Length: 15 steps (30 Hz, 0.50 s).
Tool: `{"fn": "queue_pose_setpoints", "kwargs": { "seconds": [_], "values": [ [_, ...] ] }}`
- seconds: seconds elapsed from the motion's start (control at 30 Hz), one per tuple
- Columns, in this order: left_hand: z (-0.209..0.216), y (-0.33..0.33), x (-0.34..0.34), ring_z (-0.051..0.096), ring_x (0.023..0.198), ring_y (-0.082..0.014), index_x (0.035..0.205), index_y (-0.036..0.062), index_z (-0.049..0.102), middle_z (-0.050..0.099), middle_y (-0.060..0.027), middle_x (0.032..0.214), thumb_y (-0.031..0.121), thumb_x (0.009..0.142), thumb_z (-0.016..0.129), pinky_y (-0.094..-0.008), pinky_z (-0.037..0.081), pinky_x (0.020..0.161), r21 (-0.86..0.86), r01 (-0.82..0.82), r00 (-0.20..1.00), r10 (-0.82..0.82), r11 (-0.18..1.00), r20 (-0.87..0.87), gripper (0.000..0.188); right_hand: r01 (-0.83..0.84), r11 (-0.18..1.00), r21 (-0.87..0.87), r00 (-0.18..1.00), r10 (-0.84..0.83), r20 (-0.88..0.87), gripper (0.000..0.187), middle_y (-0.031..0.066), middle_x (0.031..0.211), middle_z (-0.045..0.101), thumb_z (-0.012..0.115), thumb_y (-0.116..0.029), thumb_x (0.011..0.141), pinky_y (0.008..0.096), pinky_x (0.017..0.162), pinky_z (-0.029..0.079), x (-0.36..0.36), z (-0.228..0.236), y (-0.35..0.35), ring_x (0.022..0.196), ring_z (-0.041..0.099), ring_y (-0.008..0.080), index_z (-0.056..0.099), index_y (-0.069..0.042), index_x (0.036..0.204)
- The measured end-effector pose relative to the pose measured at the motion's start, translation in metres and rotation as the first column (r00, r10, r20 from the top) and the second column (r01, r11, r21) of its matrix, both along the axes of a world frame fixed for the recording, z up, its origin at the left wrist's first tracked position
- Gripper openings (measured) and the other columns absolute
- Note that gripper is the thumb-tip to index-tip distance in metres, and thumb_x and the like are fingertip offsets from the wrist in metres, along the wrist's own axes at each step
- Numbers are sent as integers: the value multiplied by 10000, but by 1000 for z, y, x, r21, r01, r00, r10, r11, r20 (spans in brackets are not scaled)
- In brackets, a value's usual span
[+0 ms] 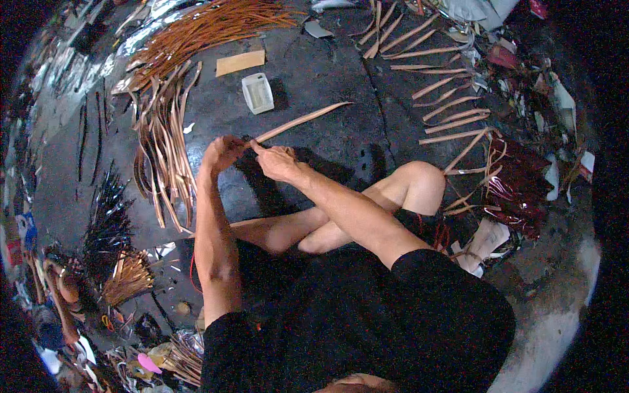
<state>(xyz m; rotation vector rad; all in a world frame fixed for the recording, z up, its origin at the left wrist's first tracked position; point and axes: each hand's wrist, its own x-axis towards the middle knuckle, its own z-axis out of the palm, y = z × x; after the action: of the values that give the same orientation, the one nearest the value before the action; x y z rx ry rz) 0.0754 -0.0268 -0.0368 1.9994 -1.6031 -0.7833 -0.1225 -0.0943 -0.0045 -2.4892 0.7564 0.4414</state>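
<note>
A long, flat tan strip [304,120] slants away from my hands toward the upper right, narrowing to a thin far tip. My right hand [280,162] pinches it close to its near end. Just to the left, my left hand [224,153] has its fingers closed at that same end, nearly touching the right fingertips; their exact grip is small and dark. Beyond the hands stands a small white rectangular tub [257,93], with a flat tan rectangular piece [240,63] lying behind it.
Left of my hands lies a bundle of tan strips [167,147], with orange-brown strands [209,29] behind it. Short folded strips [452,105] form a row at right, near dark red glossy material [517,187]. Black strands [108,219] lie far left. My crossed legs [367,203] are close below.
</note>
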Motion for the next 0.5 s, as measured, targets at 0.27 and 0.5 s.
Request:
{"fn": "queue_pose_setpoints", "kwargs": {
  "seconds": [0.27, 0.5],
  "values": [
    [3, -18, -43, 637, 716, -193, 1027, 70, 643, 675, -107, 852, 127, 848, 627, -331, 500, 646, -122, -48, 962, 13, 991, -273, 188, 360, 869, -339, 786, -86, 613, 284, 184, 1298, 425, 697, -272, 752, 592, 1073, 146, 10, 21, -88, 1333, 243, 380, 630, -116, 980],
    [-14, -12, -32, 648, 757, -210, 991, 61, 643, 683, -112, 851, 122, 834, 621, -342, 500, 691, -162, -4, 991, -18, 987, -135, 170, 222, 890, -398, 819, 52, 572, 351, 213, 1298, 413, 735, -241, 684, 570, 1078, 162, 15, 19, -111, 1296, 281, 419, 578, -107, 968]
  ]
}}
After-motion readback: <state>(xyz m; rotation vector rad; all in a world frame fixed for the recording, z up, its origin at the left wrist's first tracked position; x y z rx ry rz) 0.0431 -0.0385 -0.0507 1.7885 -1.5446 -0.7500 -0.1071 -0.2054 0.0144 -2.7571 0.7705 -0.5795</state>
